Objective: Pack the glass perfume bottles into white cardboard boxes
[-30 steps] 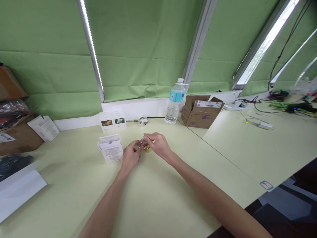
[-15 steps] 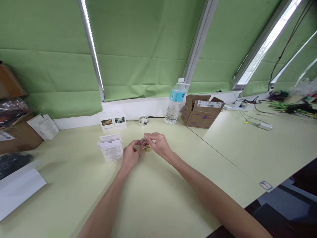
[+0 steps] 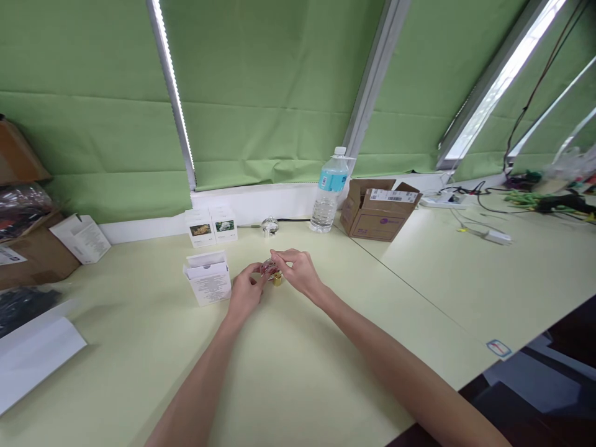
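Note:
Low over the table, my left hand (image 3: pixel 246 290) is closed on a small, clear reddish round object (image 3: pixel 268 268), whose kind I cannot make out. My right hand (image 3: pixel 298 270) pinches at the upper right of that same object; whatever is between its fingertips is too small to name. Just below the fingers shows a small gold-coloured cylindrical piece (image 3: pixel 277 279), and I cannot tell whether it is joined to the reddish object. Left of my left hand stands an opened white carton (image 3: pixel 212 287) with printed text. Behind my hands sits a shiny silver-and-clear round item (image 3: pixel 270 226).
Two small white picture boxes (image 3: pixel 212 227) stand by the wall. A water bottle (image 3: pixel 328 192) and an open brown cardboard box (image 3: pixel 379 214) are at the back right. Boxes and a white sheet (image 3: pixel 37 357) lie at the left; cables and a power strip (image 3: pixel 444 200) lie far right.

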A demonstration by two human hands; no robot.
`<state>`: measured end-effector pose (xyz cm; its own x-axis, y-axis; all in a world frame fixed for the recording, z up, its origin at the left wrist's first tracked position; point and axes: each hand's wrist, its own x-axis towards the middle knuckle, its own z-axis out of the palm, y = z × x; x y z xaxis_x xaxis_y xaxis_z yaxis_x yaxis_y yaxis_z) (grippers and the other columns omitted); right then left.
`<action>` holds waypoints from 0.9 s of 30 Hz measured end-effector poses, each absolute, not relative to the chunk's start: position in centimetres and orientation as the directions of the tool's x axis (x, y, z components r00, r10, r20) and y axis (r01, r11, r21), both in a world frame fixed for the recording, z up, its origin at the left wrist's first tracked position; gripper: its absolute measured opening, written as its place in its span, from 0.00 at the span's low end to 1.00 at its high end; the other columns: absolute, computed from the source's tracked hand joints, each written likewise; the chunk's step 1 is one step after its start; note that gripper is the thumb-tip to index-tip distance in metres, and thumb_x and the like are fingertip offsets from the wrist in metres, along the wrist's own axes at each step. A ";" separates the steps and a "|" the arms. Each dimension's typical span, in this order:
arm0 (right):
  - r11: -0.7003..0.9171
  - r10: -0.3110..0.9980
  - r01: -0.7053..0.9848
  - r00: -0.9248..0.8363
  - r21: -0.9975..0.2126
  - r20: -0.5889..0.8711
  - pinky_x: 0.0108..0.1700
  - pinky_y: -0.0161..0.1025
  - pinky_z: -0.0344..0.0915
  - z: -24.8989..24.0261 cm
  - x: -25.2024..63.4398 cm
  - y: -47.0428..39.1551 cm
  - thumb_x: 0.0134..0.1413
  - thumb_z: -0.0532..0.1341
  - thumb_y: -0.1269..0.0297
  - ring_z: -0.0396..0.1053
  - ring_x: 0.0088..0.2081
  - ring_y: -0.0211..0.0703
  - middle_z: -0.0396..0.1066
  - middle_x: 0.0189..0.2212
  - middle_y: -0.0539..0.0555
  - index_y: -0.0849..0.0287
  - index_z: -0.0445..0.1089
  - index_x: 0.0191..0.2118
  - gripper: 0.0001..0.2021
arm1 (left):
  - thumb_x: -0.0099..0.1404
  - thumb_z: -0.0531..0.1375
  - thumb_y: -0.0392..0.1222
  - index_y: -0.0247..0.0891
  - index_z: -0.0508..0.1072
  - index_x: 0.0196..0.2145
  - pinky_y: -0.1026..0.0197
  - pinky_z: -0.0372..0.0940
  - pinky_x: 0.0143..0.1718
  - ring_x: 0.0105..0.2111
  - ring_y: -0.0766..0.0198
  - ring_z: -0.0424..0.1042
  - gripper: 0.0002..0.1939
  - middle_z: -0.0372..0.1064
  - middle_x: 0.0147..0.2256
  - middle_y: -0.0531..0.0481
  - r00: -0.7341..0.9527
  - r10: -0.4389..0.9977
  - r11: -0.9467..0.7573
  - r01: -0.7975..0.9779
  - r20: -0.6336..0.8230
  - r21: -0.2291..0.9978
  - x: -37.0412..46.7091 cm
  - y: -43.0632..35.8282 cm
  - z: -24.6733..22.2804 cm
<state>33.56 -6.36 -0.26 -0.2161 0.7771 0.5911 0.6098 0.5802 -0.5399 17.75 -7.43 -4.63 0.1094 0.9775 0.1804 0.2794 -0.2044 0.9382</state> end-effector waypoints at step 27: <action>0.582 0.751 0.671 -0.225 -0.460 0.621 0.45 0.39 0.65 -1.0 33.8 -6.5 0.62 0.53 0.60 0.72 0.41 0.43 0.76 0.41 0.52 0.55 0.71 0.51 0.16 | 0.62 0.55 0.52 0.43 0.70 0.44 0.69 0.57 0.17 0.19 0.74 0.65 0.16 0.71 0.43 0.51 0.110 0.971 -0.237 0.305 0.213 0.923 17.7 -7.2 -5.0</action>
